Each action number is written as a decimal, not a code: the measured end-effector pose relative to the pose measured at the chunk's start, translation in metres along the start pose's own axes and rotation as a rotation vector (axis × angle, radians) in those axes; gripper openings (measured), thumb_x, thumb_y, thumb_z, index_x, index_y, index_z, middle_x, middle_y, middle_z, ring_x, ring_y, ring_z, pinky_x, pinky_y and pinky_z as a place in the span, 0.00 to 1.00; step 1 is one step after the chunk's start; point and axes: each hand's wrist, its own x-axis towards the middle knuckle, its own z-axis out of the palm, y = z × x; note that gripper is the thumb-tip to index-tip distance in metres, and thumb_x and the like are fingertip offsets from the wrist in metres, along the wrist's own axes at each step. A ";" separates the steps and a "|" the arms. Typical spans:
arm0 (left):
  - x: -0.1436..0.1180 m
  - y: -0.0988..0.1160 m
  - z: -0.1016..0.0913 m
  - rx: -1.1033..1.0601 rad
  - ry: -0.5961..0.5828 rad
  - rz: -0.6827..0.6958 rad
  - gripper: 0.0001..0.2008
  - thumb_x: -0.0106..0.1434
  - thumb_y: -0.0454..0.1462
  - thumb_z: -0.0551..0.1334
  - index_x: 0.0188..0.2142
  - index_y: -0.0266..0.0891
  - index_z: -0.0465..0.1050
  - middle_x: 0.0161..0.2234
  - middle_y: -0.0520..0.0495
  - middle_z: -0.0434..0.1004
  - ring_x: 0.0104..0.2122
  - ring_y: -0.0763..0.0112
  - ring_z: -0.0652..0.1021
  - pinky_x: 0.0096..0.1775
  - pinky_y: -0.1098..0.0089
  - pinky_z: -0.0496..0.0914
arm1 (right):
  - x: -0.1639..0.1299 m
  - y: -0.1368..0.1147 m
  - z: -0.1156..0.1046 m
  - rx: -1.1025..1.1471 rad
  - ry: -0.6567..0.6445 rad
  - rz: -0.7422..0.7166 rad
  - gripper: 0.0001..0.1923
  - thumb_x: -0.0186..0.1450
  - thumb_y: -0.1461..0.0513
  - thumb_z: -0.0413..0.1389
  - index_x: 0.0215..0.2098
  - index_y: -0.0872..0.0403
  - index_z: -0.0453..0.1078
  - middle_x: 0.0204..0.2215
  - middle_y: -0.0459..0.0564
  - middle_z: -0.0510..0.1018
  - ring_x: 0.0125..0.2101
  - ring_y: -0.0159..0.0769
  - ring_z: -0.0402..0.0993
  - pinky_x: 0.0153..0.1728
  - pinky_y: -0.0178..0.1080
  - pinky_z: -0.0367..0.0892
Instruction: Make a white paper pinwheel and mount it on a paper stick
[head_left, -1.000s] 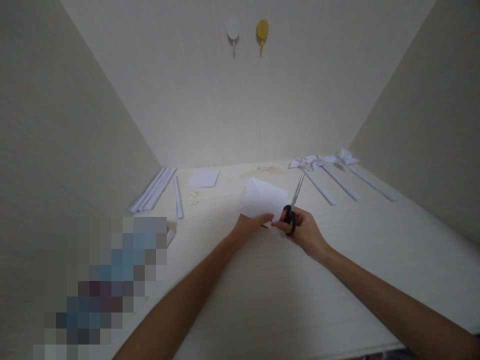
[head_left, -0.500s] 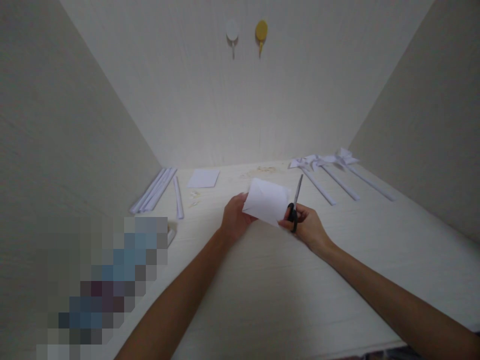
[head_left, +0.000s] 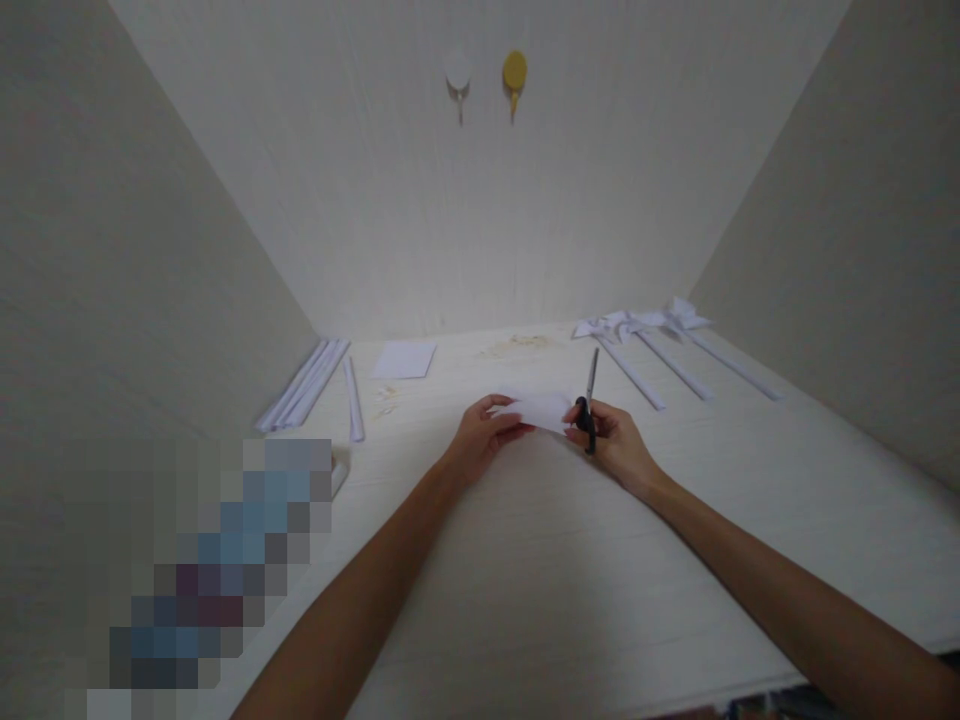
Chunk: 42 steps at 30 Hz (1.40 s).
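Paper (head_left: 541, 408): white sheet, folded flat, seen nearly edge-on; held just above the counter (head_left: 525, 560) between both hands.
Left hand (head_left: 480, 432): fingers pinched on the paper's left end.
Right hand (head_left: 611, 440): fingers clamped on the black-handled scissors (head_left: 587, 405), blades together, pointing away; fingertips touching the paper's right end.

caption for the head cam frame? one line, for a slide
Both hands hold a white paper sheet over the table: left hand at its left edge, right hand also gripping black-handled scissors.
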 end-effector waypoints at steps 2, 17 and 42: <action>0.000 0.000 0.001 0.022 -0.009 -0.001 0.10 0.44 0.28 0.63 0.28 0.35 0.66 0.24 0.50 0.74 0.23 0.75 0.75 0.30 0.75 0.69 | -0.001 -0.002 0.000 -0.008 -0.033 0.000 0.09 0.48 0.59 0.59 0.25 0.55 0.66 0.18 0.42 0.62 0.20 0.26 0.57 0.17 0.29 0.50; 0.002 0.019 -0.007 -0.072 -0.026 -0.367 0.23 0.52 0.54 0.52 0.24 0.35 0.67 0.23 0.41 0.73 0.24 0.67 0.75 0.27 0.69 0.68 | -0.010 -0.019 -0.004 0.027 -0.145 -0.046 0.11 0.47 0.57 0.60 0.22 0.55 0.65 0.15 0.41 0.61 0.17 0.26 0.55 0.18 0.32 0.50; -0.007 -0.020 0.028 0.029 0.302 0.222 0.12 0.40 0.35 0.67 0.27 0.34 0.72 0.26 0.48 0.76 0.24 0.72 0.74 0.30 0.71 0.69 | -0.010 -0.008 0.028 0.333 0.170 0.154 0.16 0.46 0.58 0.62 0.20 0.54 0.58 0.10 0.37 0.63 0.10 0.22 0.55 0.11 0.28 0.49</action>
